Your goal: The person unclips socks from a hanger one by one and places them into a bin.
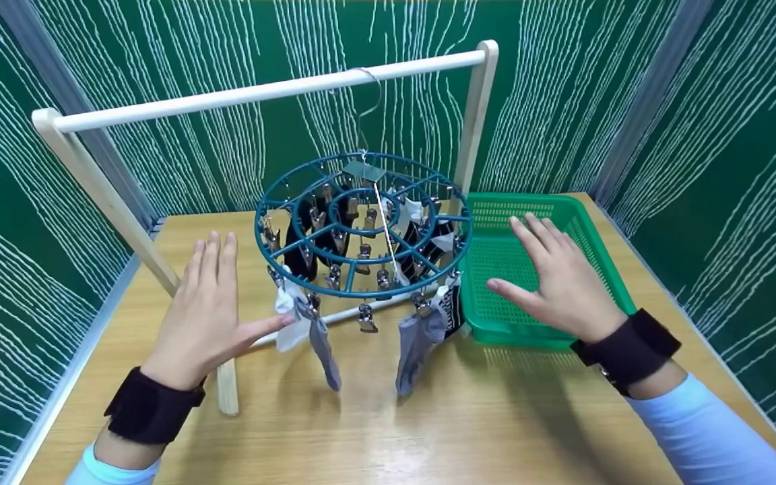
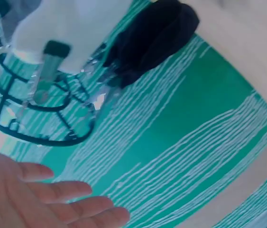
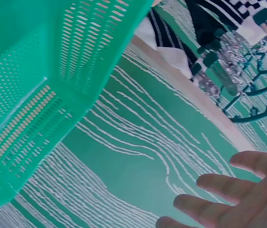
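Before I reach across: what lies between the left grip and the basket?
In the head view, the round hanger with clipped socks hangs between the left grip and basket, a white rod beneath.

Green, white-streaked walls (image 1: 563, 101) and grey corner posts (image 1: 651, 101) border a wood-toned table (image 1: 374, 431).

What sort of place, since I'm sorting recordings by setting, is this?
Probably a small booth set up for laundry work: patterned green walls stand close around a wood-toned table, and a round clip hanger above it holds socks.
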The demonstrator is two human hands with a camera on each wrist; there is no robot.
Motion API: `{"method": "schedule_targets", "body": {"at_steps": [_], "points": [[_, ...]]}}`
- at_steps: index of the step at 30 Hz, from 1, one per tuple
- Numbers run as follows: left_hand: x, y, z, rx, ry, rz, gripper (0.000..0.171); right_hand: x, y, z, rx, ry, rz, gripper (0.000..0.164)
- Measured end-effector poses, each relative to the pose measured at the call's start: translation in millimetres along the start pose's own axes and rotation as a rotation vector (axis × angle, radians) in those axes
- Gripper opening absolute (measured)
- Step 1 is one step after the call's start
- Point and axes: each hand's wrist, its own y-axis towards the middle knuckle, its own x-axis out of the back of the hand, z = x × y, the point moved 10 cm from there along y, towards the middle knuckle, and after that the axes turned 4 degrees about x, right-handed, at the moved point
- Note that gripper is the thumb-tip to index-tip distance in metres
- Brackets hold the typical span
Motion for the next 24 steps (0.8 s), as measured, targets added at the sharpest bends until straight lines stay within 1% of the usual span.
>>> {"method": "schedule_targets", "body": {"at_steps": [2, 5, 9, 12, 14, 17, 21, 24], "points": [[8.7, -1.7, -7.8, -0.03, 0.007, -0.061, 0.136, 5.0, 3.0, 7.0, 0.036, 0.01, -0.04, 0.092], [21.7, -4.7, -22.7, -0.101, -0.001, -0.171, 0.134, 10.7, 7.3, 16.6, 0.084, 0.03, -0.089, 0.09], [38.8, -11.3, -49.1, -0.24, -0.041, -0.347, 0.129, 15.3, 12.9, 31.0, 0.161, 0.057, -0.133, 0.085], [48.2, -16.7, -69.4, -0.336, -0.067, -0.449, 0.118, 16.8, 16.8, 42.4, 0.237, 0.055, -0.155, 0.08], [51.8, -19.2, -82.3, -0.386, -0.073, -0.488, 0.109, 17.0, 19.8, 50.0, 0.29, 0.049, -0.164, 0.076], [53.5, -20.7, -102.1, -0.457, -0.044, -0.528, 0.098, 16.6, 23.7, 59.4, 0.355, 0.037, -0.171, 0.069], [49.8, -21.1, -125.5, -0.548, 0.003, -0.553, 0.083, 15.4, 27.7, 67.8, 0.415, 0.022, -0.173, 0.061], [45.9, -21.9, -138.6, -0.599, 0.03, -0.563, 0.075, 14.0, 30.3, 71.5, 0.443, 0.014, -0.171, 0.055]]}}
